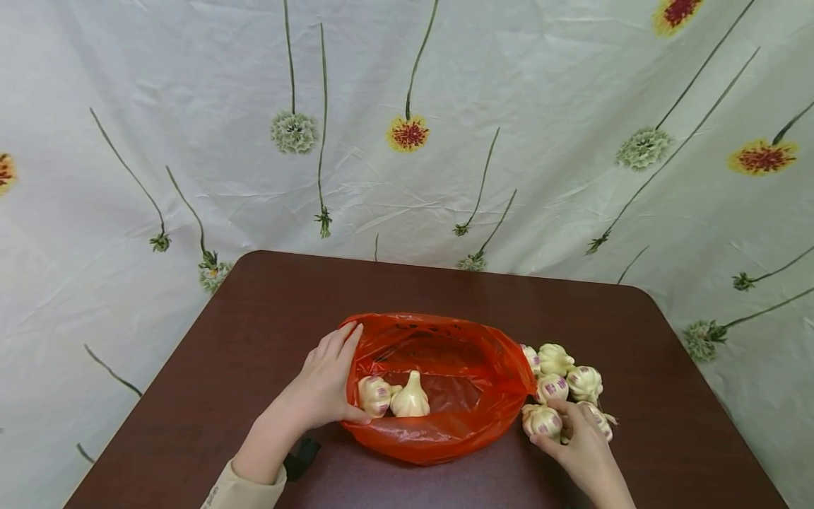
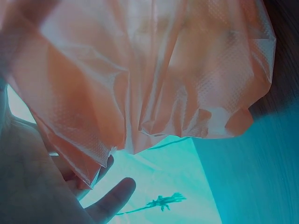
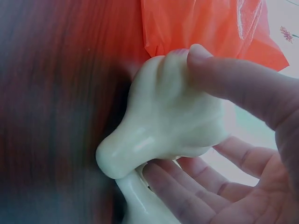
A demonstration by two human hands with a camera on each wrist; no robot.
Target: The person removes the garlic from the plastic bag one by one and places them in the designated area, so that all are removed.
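Observation:
A red plastic bag (image 1: 445, 438) stands with its mouth wide on the table. Two garlic bulbs lie inside: one purple-streaked bulb (image 1: 374, 396) and one plain cream bulb (image 1: 412, 397). My left hand (image 1: 331, 382) holds the bag's left rim, fingers spread along the side and thumb at the front; the left wrist view shows the bag's thin film (image 2: 154, 70) close up. To the right of the bag, my right hand (image 1: 581, 442) grips a garlic bulb (image 3: 173, 107) between thumb and fingers, at the near side of a cluster of bulbs.
Several more garlic bulbs (image 1: 585, 383) sit against the bag's right side. A small black object (image 1: 302, 458) lies by the left forearm. The dark wooden table (image 1: 286, 304) ends at a white flowered cloth (image 1: 356, 184) hanging behind.

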